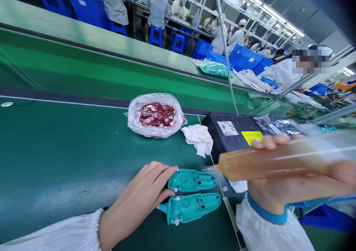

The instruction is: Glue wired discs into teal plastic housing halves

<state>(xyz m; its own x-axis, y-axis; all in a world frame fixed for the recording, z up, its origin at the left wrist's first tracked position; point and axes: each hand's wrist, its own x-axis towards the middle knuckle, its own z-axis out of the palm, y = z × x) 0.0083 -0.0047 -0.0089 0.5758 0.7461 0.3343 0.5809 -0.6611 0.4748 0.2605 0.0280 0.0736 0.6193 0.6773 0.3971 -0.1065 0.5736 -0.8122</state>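
Two teal plastic housing halves [191, 208] lie side by side on the green work surface, hollow sides up, with small white parts at their edges. My left hand [147, 186] grips the near end of the upper teal housing half [185, 180] between thumb and fingers. My right hand [278, 186], with a blue band at the wrist, is closed around a large translucent glue syringe [267, 161] filled with something amber. Its thin tip points left, close to the far end of the upper half; whether it touches cannot be made out. The right hand is somewhat blurred.
Behind the housings stands a clear plastic bag [157, 115] of red-wired discs, beside a crumpled white cloth [198, 137]. A black box [233, 126] with labels sits at the right. Past a green belt [83, 71], co-workers, blue crates [247, 58] and stools fill the background.
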